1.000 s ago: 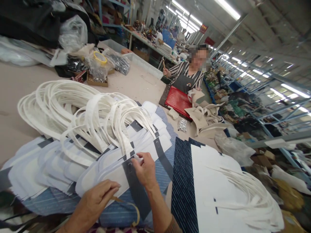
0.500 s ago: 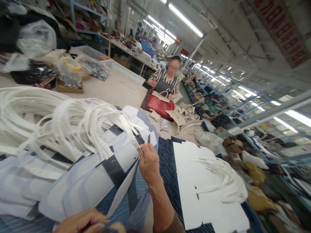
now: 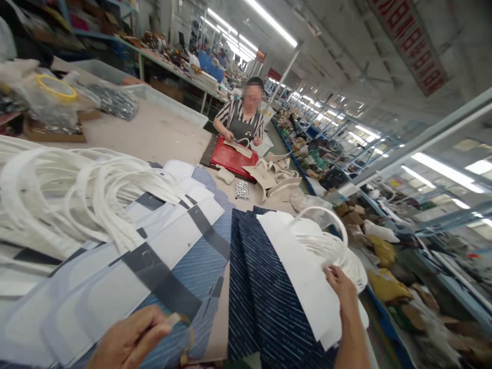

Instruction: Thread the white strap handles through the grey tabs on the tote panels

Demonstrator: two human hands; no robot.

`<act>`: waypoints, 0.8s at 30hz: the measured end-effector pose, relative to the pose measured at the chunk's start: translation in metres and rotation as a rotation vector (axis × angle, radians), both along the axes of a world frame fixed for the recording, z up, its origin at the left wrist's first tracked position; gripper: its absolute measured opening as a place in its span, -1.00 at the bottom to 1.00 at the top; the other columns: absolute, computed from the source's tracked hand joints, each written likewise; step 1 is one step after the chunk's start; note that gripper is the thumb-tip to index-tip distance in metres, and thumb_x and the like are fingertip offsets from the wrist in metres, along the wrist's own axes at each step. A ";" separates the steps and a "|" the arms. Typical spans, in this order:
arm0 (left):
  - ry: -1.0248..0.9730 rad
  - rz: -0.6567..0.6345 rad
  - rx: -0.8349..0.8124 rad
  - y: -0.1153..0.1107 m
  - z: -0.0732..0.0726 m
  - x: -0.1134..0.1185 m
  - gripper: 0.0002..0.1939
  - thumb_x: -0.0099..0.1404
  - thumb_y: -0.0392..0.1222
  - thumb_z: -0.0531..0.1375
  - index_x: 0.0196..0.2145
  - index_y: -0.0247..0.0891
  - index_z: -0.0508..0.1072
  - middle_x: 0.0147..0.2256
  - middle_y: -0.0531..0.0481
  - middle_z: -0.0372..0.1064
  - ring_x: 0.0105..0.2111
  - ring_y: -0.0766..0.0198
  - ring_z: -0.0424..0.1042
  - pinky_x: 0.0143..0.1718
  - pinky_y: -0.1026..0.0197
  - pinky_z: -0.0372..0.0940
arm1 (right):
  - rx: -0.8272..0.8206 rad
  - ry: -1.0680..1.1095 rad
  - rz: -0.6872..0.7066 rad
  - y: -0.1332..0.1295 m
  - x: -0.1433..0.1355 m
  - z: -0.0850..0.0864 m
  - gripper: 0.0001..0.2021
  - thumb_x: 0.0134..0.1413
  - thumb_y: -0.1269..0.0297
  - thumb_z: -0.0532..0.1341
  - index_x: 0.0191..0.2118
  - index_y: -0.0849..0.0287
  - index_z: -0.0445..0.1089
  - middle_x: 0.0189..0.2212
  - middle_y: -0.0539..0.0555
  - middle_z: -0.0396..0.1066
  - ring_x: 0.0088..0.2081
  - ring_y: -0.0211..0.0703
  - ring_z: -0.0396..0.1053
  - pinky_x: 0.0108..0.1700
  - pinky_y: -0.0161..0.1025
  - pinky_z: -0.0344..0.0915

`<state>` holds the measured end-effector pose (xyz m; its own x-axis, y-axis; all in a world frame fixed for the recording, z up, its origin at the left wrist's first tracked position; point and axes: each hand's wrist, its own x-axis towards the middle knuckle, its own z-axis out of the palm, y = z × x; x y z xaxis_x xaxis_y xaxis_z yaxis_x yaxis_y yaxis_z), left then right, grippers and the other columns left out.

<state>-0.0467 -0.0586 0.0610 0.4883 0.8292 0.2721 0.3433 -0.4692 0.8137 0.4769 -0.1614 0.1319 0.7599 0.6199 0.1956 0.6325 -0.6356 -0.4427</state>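
Observation:
My right hand point(image 3: 342, 287) is closed at one end of a white bag handle point(image 3: 342, 225). The handle arches up over the right-hand pile of white-backed panels point(image 3: 292, 256), where more white handles lie bunched. Dark blue striped fabric point(image 3: 265, 287) shows beneath the white panel. At the lower left, my left hand point(image 3: 132, 338) is closed, with a small pale bit at its fingertips that I cannot make out. It is over fanned panels point(image 3: 111, 287) with white backing, dark grey strips and blue striped fabric. Many white handles point(image 3: 88, 189) loop up from those panels.
Across the table a person point(image 3: 246, 118) works over a red board point(image 3: 234, 158), beside beige pieces with handles point(image 3: 277, 177). A silvery packet point(image 3: 242, 189) lies nearer. Yellow tape point(image 3: 57, 87) and a cardboard box point(image 3: 54, 130) sit at left; sacks point(image 3: 388, 284) are at right.
My right hand has moved from the left panels, where a white strip stretched between both hands, to the right pile, where a handle now stands up. My left hand has stayed low left.

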 end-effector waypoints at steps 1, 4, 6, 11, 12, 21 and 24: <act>-0.015 -0.019 0.041 0.001 0.005 0.003 -0.55 0.47 0.07 -0.01 -0.52 -0.17 0.31 -0.60 0.15 0.30 -0.62 0.36 0.35 -0.59 0.37 0.29 | -0.116 -0.013 -0.070 -0.010 0.010 -0.007 -0.72 -0.13 0.01 0.19 -0.40 0.11 0.44 -0.49 0.15 0.49 -0.37 0.10 0.47 -0.26 -0.07 0.36; -0.011 -0.029 0.209 0.003 0.013 0.011 -0.56 0.46 0.11 0.03 -0.49 -0.19 0.32 -0.54 0.09 0.33 -0.53 0.33 0.36 -0.46 0.33 0.28 | -0.240 -0.037 -0.124 -0.016 -0.005 -0.019 -0.68 -0.14 0.08 0.19 -0.29 0.16 0.51 -0.33 0.32 0.55 -0.25 0.27 0.50 -0.15 0.09 0.37; 0.046 -0.021 0.293 0.004 0.015 0.013 -0.56 0.45 0.12 0.04 -0.50 -0.20 0.31 -0.53 0.09 0.31 -0.51 0.33 0.35 -0.45 0.31 0.24 | -0.093 0.055 0.029 -0.003 -0.055 -0.021 -0.62 -0.06 0.05 0.19 -0.18 0.15 0.51 -0.25 0.27 0.56 -0.23 0.20 0.51 -0.13 0.05 0.40; 0.163 -0.031 0.458 0.004 0.023 0.013 -0.54 0.47 0.09 0.01 -0.52 -0.20 0.27 -0.56 0.11 0.24 -0.58 0.35 0.27 -0.54 0.28 0.13 | 0.132 0.424 0.872 0.044 -0.231 -0.010 -0.81 0.19 0.24 0.18 -0.14 0.07 0.49 -0.26 0.08 0.54 -0.25 -0.12 0.48 -0.18 -0.24 0.41; 0.175 -0.034 0.479 0.004 0.025 0.013 -0.54 0.48 0.07 0.00 -0.52 -0.20 0.28 -0.56 0.12 0.23 -0.58 0.35 0.26 -0.55 0.27 0.12 | 0.149 0.413 1.004 0.050 -0.258 -0.008 -0.81 0.18 0.30 0.19 -0.11 0.07 0.48 -0.26 0.07 0.53 -0.24 -0.14 0.47 -0.17 -0.25 0.40; 0.233 0.008 0.443 0.002 0.022 -0.004 -0.61 0.51 -0.02 -0.03 -0.47 -0.18 0.27 -0.56 0.13 0.27 -0.57 0.34 0.35 -0.55 0.27 0.15 | 0.120 0.115 1.399 0.073 -0.331 -0.023 -0.86 0.23 0.43 0.12 -0.25 0.12 0.42 -0.39 0.06 0.47 -0.33 -0.14 0.39 -0.27 -0.23 0.32; 0.203 0.036 0.308 0.002 0.015 -0.011 -0.60 0.52 0.03 -0.10 -0.37 -0.18 0.33 -0.54 0.15 0.34 -0.56 0.36 0.42 -0.53 0.31 0.21 | 0.107 0.097 1.385 0.078 -0.341 -0.031 -0.85 0.22 0.45 0.10 -0.27 0.13 0.40 -0.41 0.07 0.46 -0.34 -0.13 0.39 -0.29 -0.23 0.31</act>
